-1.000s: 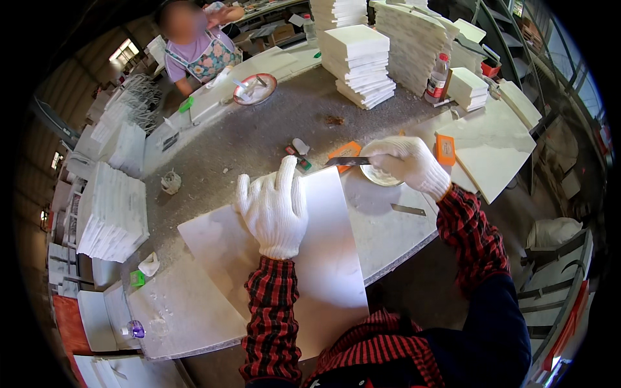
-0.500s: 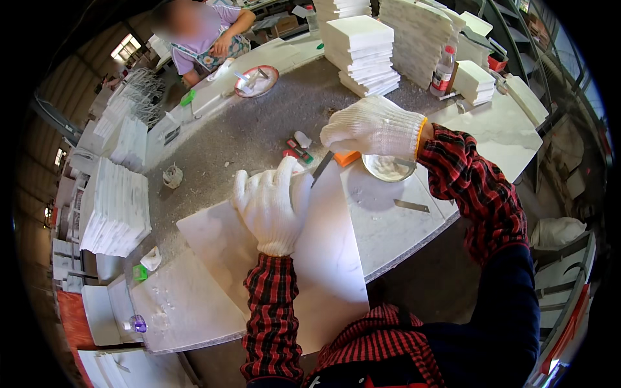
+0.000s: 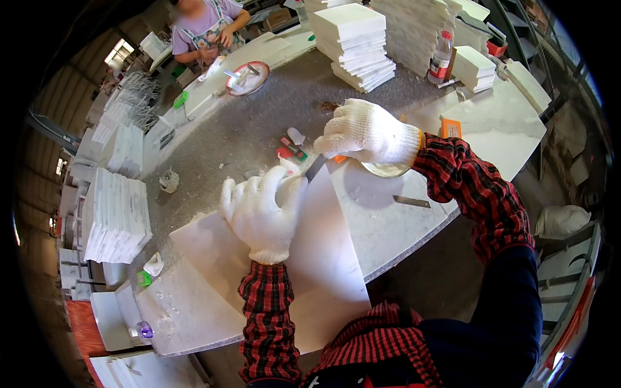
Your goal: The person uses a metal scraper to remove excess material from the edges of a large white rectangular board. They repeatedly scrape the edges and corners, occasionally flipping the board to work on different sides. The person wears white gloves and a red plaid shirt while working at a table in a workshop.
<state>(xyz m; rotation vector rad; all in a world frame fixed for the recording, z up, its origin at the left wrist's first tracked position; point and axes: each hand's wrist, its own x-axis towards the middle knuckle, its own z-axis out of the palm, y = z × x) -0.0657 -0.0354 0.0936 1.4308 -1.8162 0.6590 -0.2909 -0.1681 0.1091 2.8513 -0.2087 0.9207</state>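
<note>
A pale marble slab (image 3: 317, 258) lies aslant on the worktable in front of me. My left hand (image 3: 262, 210), in a white knit glove, rests on the slab's far part with thumb and fingers apart. My right hand (image 3: 365, 132), gloved too, is closed on a thin grey metal scraper blade (image 3: 315, 167) slanting down to the slab's far edge. Its upper end is hidden by the glove. Partly under my right wrist sits a round dish of white paste (image 3: 386, 170). Another flat metal blade (image 3: 411, 202) lies on the table to the right.
Stacked white tiles (image 3: 352, 45) and a red-labelled bottle (image 3: 441, 57) stand at the back. An orange box (image 3: 451, 128) lies beyond my right sleeve. A red-and-green tool (image 3: 294, 148) lies past my left hand. A red-rimmed bowl (image 3: 248, 78) sits near a person (image 3: 207, 32) across the table.
My left hand has shifted slightly left and the right hand slightly left with the scraper blade. The orange box has come into sight past my right sleeve. The person opposite has moved their hands.
</note>
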